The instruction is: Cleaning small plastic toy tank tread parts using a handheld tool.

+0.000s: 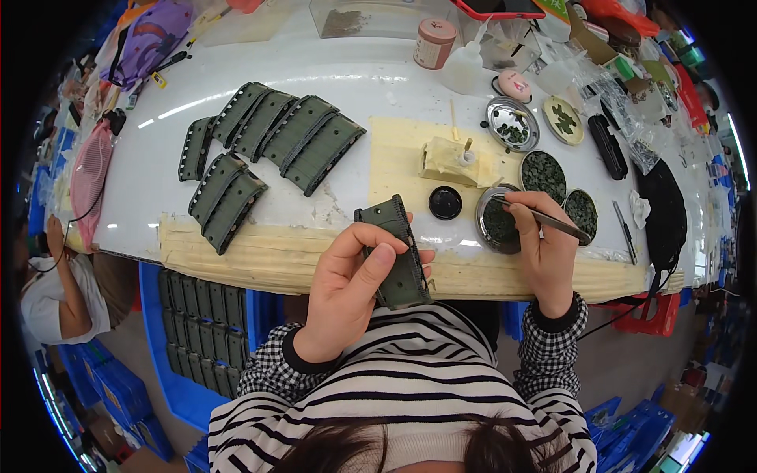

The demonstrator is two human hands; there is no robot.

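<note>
My left hand (343, 288) is closed around a dark green, slightly curved panel (404, 285) with small holes and a dark ridged edge, tilted upright before my chest. Metal tweezers (561, 224) are pinched in my right hand (548, 256), their tips over a round silver dish (482, 226) of small dark green bits. Whether the tips grip a bit is too small to tell. Beside this dish stand two more round containers, a larger one (543, 175) and a smaller one (581, 214), both filled with dark green pieces. Several similar green panels (322, 150) lie in overlapping groups at the left.
A tape-covered block (457, 162) with a short peg stands mid-table, near a small black round cap (445, 202). A squeeze bottle (465, 63) and a pink tin (434, 43) stand behind. Below the table's left edge, a blue crate (177, 386) holds more panels.
</note>
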